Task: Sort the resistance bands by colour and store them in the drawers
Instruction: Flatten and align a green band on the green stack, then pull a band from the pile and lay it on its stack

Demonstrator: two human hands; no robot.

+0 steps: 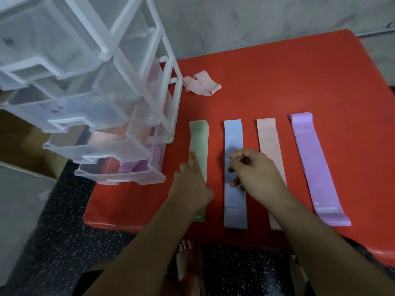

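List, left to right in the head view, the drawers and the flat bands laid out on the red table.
drawer unit → green band → blue band → peach band → purple band

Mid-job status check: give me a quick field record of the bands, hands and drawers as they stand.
flat bands: green band, blue band, peach band, purple band, side by side on red table
loose band: crumpled pink band beside drawer unit
stored: pink and purple contents show in lower drawers
left hand: fingers rest on green band
right hand: fingers curled over blue band; grip unclear
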